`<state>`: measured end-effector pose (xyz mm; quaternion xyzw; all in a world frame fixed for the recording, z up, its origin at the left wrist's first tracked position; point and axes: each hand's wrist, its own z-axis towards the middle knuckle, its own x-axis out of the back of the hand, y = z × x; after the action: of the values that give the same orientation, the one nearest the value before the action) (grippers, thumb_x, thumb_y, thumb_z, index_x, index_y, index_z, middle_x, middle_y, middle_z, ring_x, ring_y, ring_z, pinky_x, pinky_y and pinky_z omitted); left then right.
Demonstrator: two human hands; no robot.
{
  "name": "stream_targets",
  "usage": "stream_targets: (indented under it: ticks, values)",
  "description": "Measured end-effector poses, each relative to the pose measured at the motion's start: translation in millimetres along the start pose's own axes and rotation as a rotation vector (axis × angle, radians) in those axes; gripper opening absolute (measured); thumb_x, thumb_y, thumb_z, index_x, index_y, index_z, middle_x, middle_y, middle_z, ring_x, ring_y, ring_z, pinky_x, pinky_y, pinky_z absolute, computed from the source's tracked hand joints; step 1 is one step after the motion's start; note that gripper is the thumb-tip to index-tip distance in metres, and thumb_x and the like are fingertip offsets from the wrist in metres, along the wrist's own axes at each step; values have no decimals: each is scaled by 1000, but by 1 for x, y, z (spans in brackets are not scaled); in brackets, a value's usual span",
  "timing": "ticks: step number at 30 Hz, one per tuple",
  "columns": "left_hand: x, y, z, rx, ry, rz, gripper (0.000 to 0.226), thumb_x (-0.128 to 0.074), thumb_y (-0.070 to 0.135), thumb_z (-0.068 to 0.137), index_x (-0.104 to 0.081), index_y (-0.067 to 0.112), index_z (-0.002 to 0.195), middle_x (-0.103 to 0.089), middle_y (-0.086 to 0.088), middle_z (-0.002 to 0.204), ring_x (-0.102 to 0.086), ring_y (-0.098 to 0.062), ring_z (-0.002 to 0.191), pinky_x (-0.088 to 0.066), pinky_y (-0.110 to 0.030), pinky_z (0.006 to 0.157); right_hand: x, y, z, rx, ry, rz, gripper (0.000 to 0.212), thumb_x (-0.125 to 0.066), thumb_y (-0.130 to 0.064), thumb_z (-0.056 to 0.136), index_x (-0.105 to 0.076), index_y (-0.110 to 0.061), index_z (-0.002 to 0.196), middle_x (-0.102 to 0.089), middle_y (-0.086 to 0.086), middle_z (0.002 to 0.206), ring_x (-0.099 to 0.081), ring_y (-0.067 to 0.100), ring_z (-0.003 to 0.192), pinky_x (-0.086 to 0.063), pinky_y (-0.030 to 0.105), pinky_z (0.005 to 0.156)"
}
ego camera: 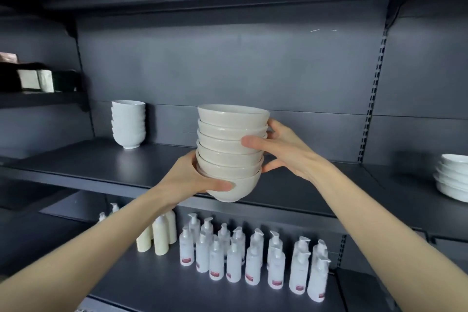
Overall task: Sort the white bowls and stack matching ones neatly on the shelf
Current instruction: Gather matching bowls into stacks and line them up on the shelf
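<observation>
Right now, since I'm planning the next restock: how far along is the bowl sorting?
Done: tall white bowls stand stacked back left on the shelf, and shallow white bowls are stacked far right. In hand: left hand and right hand grip a cream bowl stack at the front edge, not yet set down. Left: placing it on the shelf.

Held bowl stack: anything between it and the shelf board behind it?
Nothing visible. The left hand and right hand grip the bowl stack before a bare stretch of shelf; tall bowls stand well left, wide bowls far right.
</observation>
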<state>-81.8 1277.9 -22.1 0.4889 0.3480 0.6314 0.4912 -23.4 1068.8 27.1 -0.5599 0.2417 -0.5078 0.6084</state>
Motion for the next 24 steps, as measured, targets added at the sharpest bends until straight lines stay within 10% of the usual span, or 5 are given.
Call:
stream_targets:
  ticks: [24]
  values:
    - [241, -112, 154, -10, -1, -22, 79, -89, 22, 49, -58, 24, 121, -71, 9, 111, -67, -7, 102, -56, -25, 77, -164, 3, 262, 19, -46, -75, 60, -78, -28, 78, -50, -32, 131, -64, -11, 119, -61, -1, 103, -60, 34, 64]
